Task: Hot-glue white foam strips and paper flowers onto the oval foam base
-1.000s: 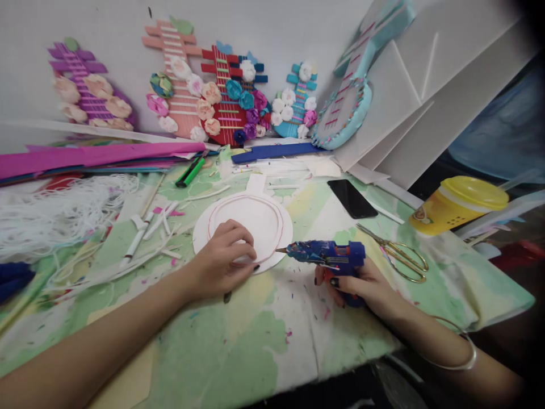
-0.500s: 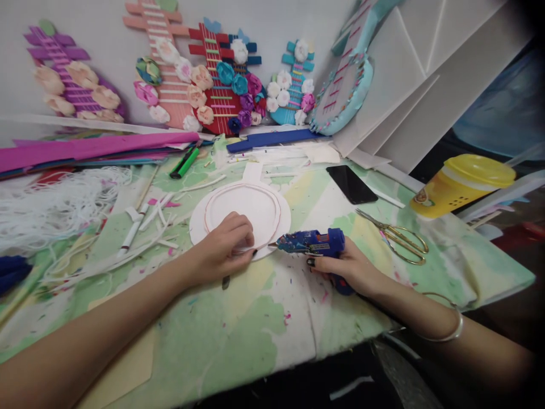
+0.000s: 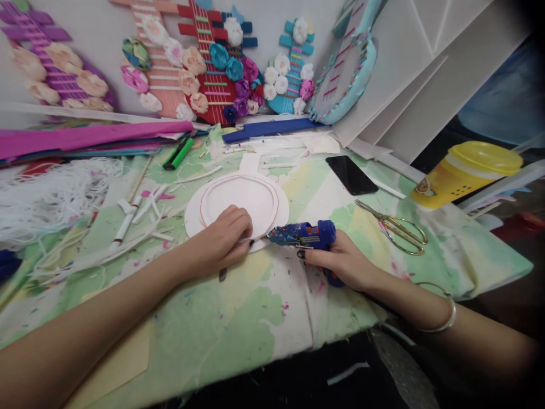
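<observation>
A flat white disc (image 3: 194,213) with a short tab at its far side lies on the table. A thin white strip (image 3: 276,199) with a reddish line stands on it as a ring. My left hand (image 3: 227,234) rests over the ring's near side, fingers curled and thumb and fingers closed on the strip; the fingertips are partly hidden. My right hand (image 3: 347,262) grips a blue hot glue gun (image 3: 302,234) by its handle. Its nozzle points left and meets the near right part of the strip, close to my left thumb.
Gold-handled scissors (image 3: 400,227), a black phone (image 3: 351,175) and a yellow cup (image 3: 466,176) are on the right. White string (image 3: 59,193), strip offcuts, a white marker (image 3: 125,224) and a green cutter (image 3: 179,153) lie left. Flower-decorated guitar shapes (image 3: 215,85) lean on the wall behind.
The whole view has shifted slightly. The glue gun's nozzle has moved a little left along the strip, nearer my left hand, which keeps its hold.
</observation>
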{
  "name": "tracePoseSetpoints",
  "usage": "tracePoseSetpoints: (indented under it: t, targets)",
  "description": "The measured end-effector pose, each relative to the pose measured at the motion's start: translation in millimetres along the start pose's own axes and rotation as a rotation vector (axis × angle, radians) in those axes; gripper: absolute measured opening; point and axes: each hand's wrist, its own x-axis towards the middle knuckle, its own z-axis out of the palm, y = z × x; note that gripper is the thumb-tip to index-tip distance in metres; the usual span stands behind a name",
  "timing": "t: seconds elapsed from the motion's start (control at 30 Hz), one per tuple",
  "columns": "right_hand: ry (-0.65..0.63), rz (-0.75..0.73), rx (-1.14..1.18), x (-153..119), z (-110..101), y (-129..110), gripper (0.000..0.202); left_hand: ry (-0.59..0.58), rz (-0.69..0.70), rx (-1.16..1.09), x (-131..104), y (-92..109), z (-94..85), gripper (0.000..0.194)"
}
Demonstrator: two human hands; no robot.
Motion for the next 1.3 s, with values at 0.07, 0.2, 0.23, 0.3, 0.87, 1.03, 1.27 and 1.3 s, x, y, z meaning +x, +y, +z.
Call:
tracePoseSetpoints:
  t: [0.07, 0.2, 0.23, 0.3, 0.87, 1.03, 1.27, 1.3]
  targets:
    - [0.012, 0.004, -0.006, 0, 1, 1, 0.009, -0.004, 0.004, 0.010, 0, -1, 0.6, 0.008]
    - [0.015, 0.021, -0.036, 1, 2, 0, 0.008, -0.005, 0.012, 0.024, 1, -2, 1.9, 0.008]
    - [0.014, 0.027, -0.047, 1, 2, 0, 0.009, -0.004, 0.011, 0.022, 1, -2, 2.1, 0.009]
    - [0.011, 0.028, -0.073, 1, 3, -1, 0.010, 0.000, 0.016, 0.017, 1, -2, 2.4, 0.009]
    - [0.026, -0.009, -0.166, 0, 3, -10, 0.011, 0.007, 0.008, 0.027, 1, -2, 2.4, 0.009]
    - [0.048, 0.019, -0.150, -2, 1, -9, 0.010, 0.011, 0.015, 0.034, 1, -3, 3.6, 0.009]
    - [0.117, 0.033, -0.191, -3, -1, -11, 0.011, 0.005, 0.016, 0.025, 1, -3, 2.7, 0.011]
    - [0.128, 0.031, -0.201, -3, -1, -12, 0.012, 0.005, 0.016, 0.026, 1, -3, 2.6, 0.011]
